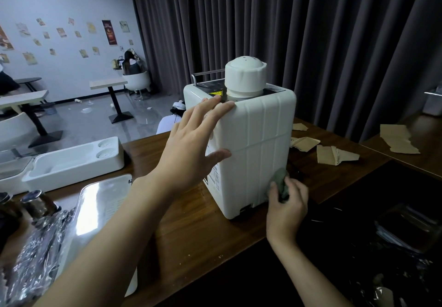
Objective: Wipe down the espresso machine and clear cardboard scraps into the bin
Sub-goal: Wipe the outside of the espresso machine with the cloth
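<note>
A white espresso machine (256, 144) stands upright on the dark wooden counter (191, 223), with a white domed cap (245, 75) on its top. My left hand (193, 144) lies flat against the machine's left side, fingers straight and reaching its top edge. My right hand (287, 201) grips a bunched grey cloth (281, 182) and presses it against the machine's lower right corner. Torn cardboard scraps (334, 155) lie on the counter to the right of the machine, with a larger scrap (398, 139) further right.
A white moulded tray (76, 161) and a shiny metal tray (100, 208) sit on the left of the counter, beside foil-wrapped items (35, 247). A bin with a black liner (394, 247) opens at lower right. Dark curtains hang behind; tables stand in the room beyond.
</note>
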### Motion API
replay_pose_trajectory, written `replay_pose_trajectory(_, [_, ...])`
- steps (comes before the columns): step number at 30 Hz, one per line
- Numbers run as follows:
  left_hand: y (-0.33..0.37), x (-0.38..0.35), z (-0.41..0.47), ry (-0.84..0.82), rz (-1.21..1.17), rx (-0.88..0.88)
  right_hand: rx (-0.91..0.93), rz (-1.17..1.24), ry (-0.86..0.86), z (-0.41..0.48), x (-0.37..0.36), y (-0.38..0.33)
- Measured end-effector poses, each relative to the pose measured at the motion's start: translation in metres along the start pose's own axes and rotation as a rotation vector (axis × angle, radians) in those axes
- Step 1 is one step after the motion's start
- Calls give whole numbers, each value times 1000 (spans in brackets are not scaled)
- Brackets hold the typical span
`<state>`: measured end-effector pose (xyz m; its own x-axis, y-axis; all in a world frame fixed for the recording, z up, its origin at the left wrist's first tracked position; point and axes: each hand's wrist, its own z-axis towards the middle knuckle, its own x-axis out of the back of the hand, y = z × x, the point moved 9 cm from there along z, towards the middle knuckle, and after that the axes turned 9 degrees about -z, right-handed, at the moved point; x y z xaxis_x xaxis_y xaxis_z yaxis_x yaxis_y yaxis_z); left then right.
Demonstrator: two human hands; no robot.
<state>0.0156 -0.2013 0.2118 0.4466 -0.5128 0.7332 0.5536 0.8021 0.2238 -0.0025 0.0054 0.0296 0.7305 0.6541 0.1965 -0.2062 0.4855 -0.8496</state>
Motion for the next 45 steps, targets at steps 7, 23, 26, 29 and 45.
replay_pose_trajectory(7, [1, 1, 0, 15, -2, -4, 209, -58, -137, -68, -22, -26])
replay_pose_trajectory(23, [4, 1, 1, -41, 49, -19, 56, 28, 33, 32, 8, -11])
replay_pose_trajectory(26, [3, 1, 2, -42, 49, -14, 35, 31, 48, 32, 7, -9])
replay_pose_trajectory(29, [2, 1, 3, -38, 54, -10, 86, 46, 22, 6, 1, -20])
replay_pose_trajectory(45, [2, 1, 1, -27, 59, -12, 382, -16, -120, -25, -5, -60])
